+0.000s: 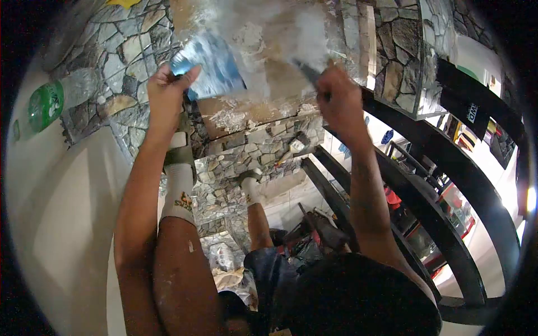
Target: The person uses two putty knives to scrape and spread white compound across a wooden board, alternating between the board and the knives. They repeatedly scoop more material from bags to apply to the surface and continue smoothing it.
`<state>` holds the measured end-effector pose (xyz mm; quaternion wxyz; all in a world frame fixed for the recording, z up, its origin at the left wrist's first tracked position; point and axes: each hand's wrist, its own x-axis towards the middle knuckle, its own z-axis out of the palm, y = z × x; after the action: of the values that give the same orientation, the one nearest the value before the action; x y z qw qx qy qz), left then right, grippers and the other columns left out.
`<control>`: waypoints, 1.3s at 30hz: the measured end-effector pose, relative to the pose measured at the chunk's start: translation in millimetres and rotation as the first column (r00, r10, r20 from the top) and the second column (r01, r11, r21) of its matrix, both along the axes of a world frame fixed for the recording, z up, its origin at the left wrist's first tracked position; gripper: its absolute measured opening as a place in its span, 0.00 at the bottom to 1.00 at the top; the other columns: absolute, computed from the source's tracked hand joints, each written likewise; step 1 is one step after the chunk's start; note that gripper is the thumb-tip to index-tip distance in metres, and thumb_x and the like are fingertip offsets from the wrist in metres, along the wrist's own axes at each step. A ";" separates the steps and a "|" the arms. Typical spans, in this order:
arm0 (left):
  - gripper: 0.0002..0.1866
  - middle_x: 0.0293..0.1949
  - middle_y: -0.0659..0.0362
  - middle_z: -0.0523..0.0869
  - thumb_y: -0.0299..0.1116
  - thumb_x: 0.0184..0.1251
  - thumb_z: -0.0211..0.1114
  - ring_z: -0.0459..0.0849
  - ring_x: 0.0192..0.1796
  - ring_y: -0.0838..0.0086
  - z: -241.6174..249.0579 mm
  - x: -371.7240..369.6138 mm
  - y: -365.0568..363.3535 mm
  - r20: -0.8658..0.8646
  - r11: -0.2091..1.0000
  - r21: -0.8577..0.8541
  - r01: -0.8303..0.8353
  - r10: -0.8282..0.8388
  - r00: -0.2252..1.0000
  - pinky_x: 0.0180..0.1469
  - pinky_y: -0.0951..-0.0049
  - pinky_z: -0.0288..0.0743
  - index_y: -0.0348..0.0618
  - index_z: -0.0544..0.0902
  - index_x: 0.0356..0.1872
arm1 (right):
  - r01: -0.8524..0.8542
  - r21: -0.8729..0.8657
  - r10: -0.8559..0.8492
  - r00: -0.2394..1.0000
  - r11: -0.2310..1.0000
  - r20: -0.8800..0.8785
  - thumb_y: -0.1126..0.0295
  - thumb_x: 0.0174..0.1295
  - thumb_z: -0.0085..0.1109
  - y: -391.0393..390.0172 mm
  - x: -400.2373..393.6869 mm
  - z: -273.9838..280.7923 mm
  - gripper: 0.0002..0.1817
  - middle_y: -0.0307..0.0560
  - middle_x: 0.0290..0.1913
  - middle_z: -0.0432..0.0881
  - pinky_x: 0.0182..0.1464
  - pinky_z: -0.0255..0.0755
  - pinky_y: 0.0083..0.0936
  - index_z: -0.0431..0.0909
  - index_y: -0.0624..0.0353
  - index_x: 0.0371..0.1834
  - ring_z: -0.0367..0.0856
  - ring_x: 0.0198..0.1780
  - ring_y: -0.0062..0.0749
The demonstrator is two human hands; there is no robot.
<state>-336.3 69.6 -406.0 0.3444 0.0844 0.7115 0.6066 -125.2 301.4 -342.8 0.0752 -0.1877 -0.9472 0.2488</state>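
Note:
My left hand (171, 87) pinches the corner of a shiny blue sheet (216, 64), which lies tilted over the step surface at the upper middle. My right hand (339, 95) is closed around a dark, narrow tool (305, 71) whose blade points up and left, blurred. Beneath and between both hands is a board-like step surface (269, 78) smeared with pale, dusty material. The handle inside my right fist is mostly hidden.
A brush (297, 144) lies on the stone-patterned step (252, 154) below. A green-labelled bottle (47, 106) is at the left. Black curved railing bars (431, 207) run along the right. My legs, in white socks (180, 187), stand on the steps.

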 end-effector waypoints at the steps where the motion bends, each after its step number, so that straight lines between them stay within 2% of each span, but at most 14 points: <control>1: 0.07 0.29 0.69 0.82 0.29 0.57 0.70 0.77 0.32 0.86 -3.3 1.0 -6.4 0.182 0.997 0.073 -0.001 -0.012 0.983 0.34 0.79 0.73 0.42 0.82 0.33 | -0.068 -0.006 0.068 0.994 0.998 0.082 0.84 0.42 0.57 -14.0 10.3 -8.2 0.13 0.48 0.30 0.74 0.38 0.70 0.34 0.73 0.58 0.32 0.75 0.33 0.43; 2: 0.08 0.30 0.68 0.83 0.29 0.56 0.71 0.77 0.31 0.86 -4.9 5.3 -15.9 0.244 0.988 0.064 0.139 -0.151 0.958 0.35 0.79 0.72 0.41 0.82 0.35 | -0.135 -0.013 0.135 0.977 0.991 0.163 0.82 0.42 0.57 -29.5 19.9 -16.8 0.13 0.48 0.30 0.74 0.40 0.70 0.37 0.75 0.57 0.34 0.75 0.35 0.44; 4: 0.11 0.31 0.66 0.84 0.29 0.54 0.71 0.76 0.31 0.85 -9.3 25.0 -42.1 0.363 0.908 0.080 0.412 -0.412 0.836 0.36 0.80 0.72 0.39 0.83 0.38 | -0.252 -0.006 0.252 0.966 0.968 0.065 0.79 0.44 0.58 -59.4 37.1 -28.7 0.15 0.45 0.30 0.74 0.41 0.68 0.39 0.79 0.53 0.38 0.75 0.36 0.42; 7: 0.19 0.35 0.57 0.87 0.29 0.50 0.73 0.83 0.38 0.71 -44.8 67.7 -74.0 0.249 0.565 -0.016 0.825 -0.797 0.551 0.42 0.71 0.75 0.34 0.82 0.44 | -0.411 0.034 0.408 0.911 0.911 0.055 0.77 0.45 0.57 -80.7 54.6 -57.2 0.18 0.41 0.30 0.74 0.39 0.65 0.35 0.79 0.52 0.43 0.74 0.35 0.38; 9: 0.22 0.38 0.51 0.87 0.29 0.47 0.74 0.85 0.43 0.61 -52.6 83.1 -89.3 0.111 0.317 -0.083 0.945 -0.939 0.325 0.47 0.66 0.76 0.32 0.81 0.45 | -0.503 0.073 0.498 0.864 0.861 0.073 0.76 0.45 0.57 -85.6 58.0 -65.2 0.19 0.39 0.30 0.74 0.40 0.64 0.33 0.79 0.53 0.45 0.74 0.35 0.35; 12: 0.24 0.40 0.45 0.85 0.30 0.45 0.74 0.83 0.47 0.52 -35.1 81.6 -78.5 0.217 0.232 -0.260 0.937 -0.932 0.290 0.50 0.61 0.75 0.34 0.81 0.46 | -0.573 0.051 0.571 0.819 0.818 0.053 0.75 0.45 0.57 -105.8 61.6 -75.7 0.21 0.38 0.31 0.74 0.41 0.64 0.33 0.77 0.54 0.48 0.73 0.36 0.33; 13: 0.21 0.38 0.45 0.85 0.29 0.45 0.72 0.84 0.46 0.54 -45.4 86.7 -84.6 0.114 0.258 -0.278 0.925 -0.948 0.298 0.49 0.61 0.75 0.39 0.82 0.46 | -0.583 0.036 0.582 0.812 0.812 0.039 0.75 0.46 0.56 -112.9 63.3 -78.9 0.22 0.39 0.32 0.74 0.41 0.63 0.34 0.77 0.55 0.49 0.73 0.37 0.33; 16: 0.22 0.39 0.45 0.85 0.27 0.45 0.70 0.83 0.46 0.54 -43.5 86.1 -83.1 0.172 0.196 -0.308 0.931 -0.951 0.257 0.50 0.61 0.75 0.43 0.83 0.47 | -0.574 0.038 0.570 0.817 0.818 0.080 0.74 0.47 0.56 -135.8 65.5 -90.7 0.22 0.39 0.32 0.74 0.42 0.63 0.34 0.75 0.56 0.50 0.73 0.37 0.33; 19: 0.25 0.44 0.44 0.83 0.25 0.44 0.69 0.82 0.49 0.54 -34.7 83.4 -81.5 0.150 0.212 -0.282 0.936 -0.953 0.261 0.50 0.62 0.74 0.44 0.82 0.50 | -0.535 0.047 0.525 0.841 0.844 0.133 0.71 0.48 0.56 -146.7 59.8 -96.8 0.21 0.41 0.34 0.75 0.44 0.64 0.36 0.75 0.55 0.50 0.73 0.40 0.35; 22: 0.30 0.49 0.42 0.80 0.24 0.42 0.69 0.79 0.52 0.52 -31.8 86.6 -89.8 0.007 0.320 -0.294 0.901 -0.942 0.336 0.53 0.63 0.73 0.46 0.80 0.55 | -0.432 0.116 0.416 0.899 0.895 0.138 0.72 0.47 0.55 -146.8 56.2 -91.6 0.20 0.42 0.38 0.76 0.45 0.64 0.37 0.77 0.53 0.48 0.73 0.41 0.37; 25: 0.33 0.51 0.39 0.77 0.22 0.46 0.65 0.77 0.53 0.50 -4.4 81.1 -90.8 0.086 0.305 -0.361 0.881 -0.930 0.357 0.56 0.62 0.72 0.46 0.74 0.61 | -0.380 0.153 0.372 0.925 0.912 0.080 0.73 0.46 0.55 -148.1 65.7 -94.8 0.20 0.42 0.41 0.76 0.45 0.64 0.38 0.79 0.52 0.46 0.72 0.42 0.38; 33: 0.35 0.53 0.34 0.73 0.15 0.53 0.52 0.76 0.56 0.45 -5.1 87.6 -87.2 0.082 0.278 -0.465 0.840 -0.932 0.353 0.59 0.60 0.70 0.36 0.63 0.68 | -0.345 0.112 0.342 0.939 0.932 0.047 0.76 0.39 0.57 -154.1 65.5 -106.8 0.22 0.41 0.42 0.76 0.44 0.64 0.38 0.80 0.52 0.44 0.72 0.41 0.38; 36: 0.35 0.53 0.34 0.73 0.15 0.52 0.52 0.76 0.56 0.45 -28.9 93.2 -93.5 -0.009 0.288 -0.466 0.837 -0.947 0.321 0.59 0.59 0.70 0.37 0.63 0.68 | -0.216 0.152 0.220 0.976 0.964 -0.006 0.77 0.35 0.59 -166.7 59.1 -112.8 0.24 0.41 0.41 0.76 0.45 0.64 0.38 0.80 0.52 0.43 0.72 0.41 0.38; 39: 0.36 0.52 0.34 0.74 0.15 0.52 0.52 0.76 0.56 0.45 -45.5 96.9 -99.9 -0.071 0.300 -0.457 0.837 -0.950 0.303 0.59 0.59 0.71 0.37 0.63 0.68 | -0.095 0.080 0.093 0.995 0.992 0.024 0.77 0.33 0.61 -174.2 43.6 -99.5 0.28 0.40 0.41 0.75 0.45 0.63 0.38 0.80 0.49 0.46 0.71 0.42 0.39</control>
<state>-239.5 -30.3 -451.5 0.5109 0.5123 0.6741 0.1485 -81.6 127.2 -442.2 0.0612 -0.1423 -0.9650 0.2115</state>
